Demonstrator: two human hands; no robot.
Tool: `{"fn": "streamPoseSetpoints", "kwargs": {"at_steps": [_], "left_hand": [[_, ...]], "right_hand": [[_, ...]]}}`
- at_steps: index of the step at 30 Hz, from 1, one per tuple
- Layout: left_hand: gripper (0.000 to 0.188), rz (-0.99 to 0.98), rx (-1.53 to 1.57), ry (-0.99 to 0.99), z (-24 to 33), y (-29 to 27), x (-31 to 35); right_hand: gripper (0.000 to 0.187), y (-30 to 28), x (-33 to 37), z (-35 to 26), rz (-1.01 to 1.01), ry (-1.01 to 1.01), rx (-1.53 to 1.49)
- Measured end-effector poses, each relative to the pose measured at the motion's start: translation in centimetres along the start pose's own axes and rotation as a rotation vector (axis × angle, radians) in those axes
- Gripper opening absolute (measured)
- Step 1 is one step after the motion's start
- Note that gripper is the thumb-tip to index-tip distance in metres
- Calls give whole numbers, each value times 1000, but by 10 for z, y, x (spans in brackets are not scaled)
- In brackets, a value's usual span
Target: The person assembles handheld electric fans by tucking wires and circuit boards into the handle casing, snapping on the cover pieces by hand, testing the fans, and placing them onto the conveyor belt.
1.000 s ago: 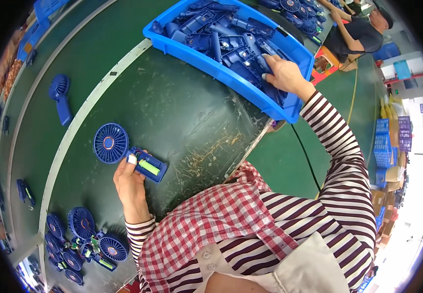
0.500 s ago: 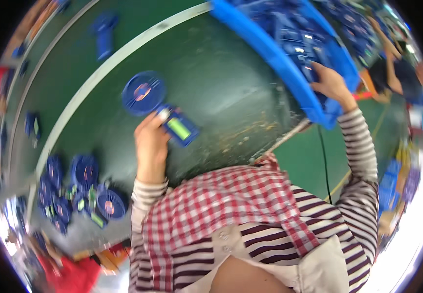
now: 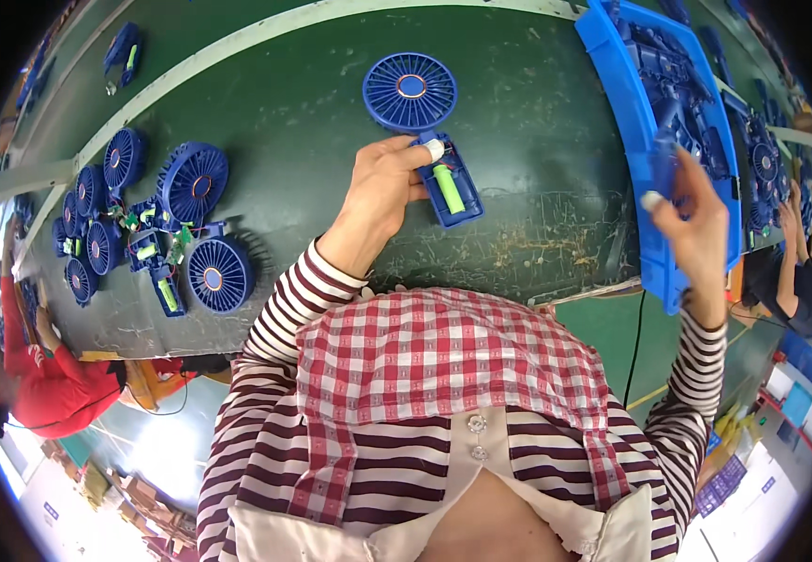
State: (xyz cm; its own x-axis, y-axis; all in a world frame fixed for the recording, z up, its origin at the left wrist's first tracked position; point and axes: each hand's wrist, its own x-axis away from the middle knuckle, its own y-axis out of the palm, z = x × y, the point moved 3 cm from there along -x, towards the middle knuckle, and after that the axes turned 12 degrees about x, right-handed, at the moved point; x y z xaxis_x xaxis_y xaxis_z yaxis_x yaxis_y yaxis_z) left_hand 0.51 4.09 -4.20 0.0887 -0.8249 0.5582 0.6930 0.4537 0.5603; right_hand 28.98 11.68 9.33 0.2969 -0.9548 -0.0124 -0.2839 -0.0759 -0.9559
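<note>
My left hand (image 3: 378, 192) grips a blue handheld fan (image 3: 411, 70) by its handle, just below the round grille. The handle lies open side up, showing a green battery (image 3: 448, 189) inside. A white cover sits on the thumb. Over the near end of a blue crate (image 3: 651, 253), my right hand (image 3: 701, 225) pinches a blue plastic piece (image 3: 665, 161), smeared by motion; it looks like a handle shell. One finger of this hand has a white tip cover too. Similar blue parts (image 3: 673, 70) fill the crate.
Several blue fans (image 3: 218, 273) with exposed batteries and green boards cluster on the green tabletop (image 3: 528, 122) at left. Another blue part (image 3: 123, 54) lies beyond the white strip (image 3: 265, 23). Co-workers sit at left, in a red top (image 3: 68, 389), and at far right (image 3: 785, 281).
My right hand has come up from the parts in the crate with a blue piece in its fingers. The left hand still holds the fan. The whole view has turned and steadied.
</note>
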Motion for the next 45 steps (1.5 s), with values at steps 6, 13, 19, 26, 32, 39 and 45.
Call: {"fn": "streamPoseSetpoints", "kwargs": {"at_steps": [6, 13, 19, 26, 32, 39, 45], "left_hand": [[28, 2, 89, -52, -2, 4, -2], [44, 27, 181, -55, 3, 7, 4], [47, 37, 164, -75, 3, 6, 1], [49, -22, 161, -84, 5, 8, 2], [35, -78, 63, -50, 1, 5, 1], [30, -67, 52, -42, -1, 5, 1], [31, -10, 61, -56, -1, 3, -3]], "right_hand": [[50, 61, -5, -98, -56, -406, -20], [46, 96, 1, -132, 29, -407, -53], [46, 107, 3, -143, 97, -401, -41], [45, 112, 5, -144, 133, -399, -3], [48, 118, 7, -144, 142, -413, 36], [43, 117, 7, -142, 157, -413, 16], [43, 117, 7, -142, 159, -440, 51]]}}
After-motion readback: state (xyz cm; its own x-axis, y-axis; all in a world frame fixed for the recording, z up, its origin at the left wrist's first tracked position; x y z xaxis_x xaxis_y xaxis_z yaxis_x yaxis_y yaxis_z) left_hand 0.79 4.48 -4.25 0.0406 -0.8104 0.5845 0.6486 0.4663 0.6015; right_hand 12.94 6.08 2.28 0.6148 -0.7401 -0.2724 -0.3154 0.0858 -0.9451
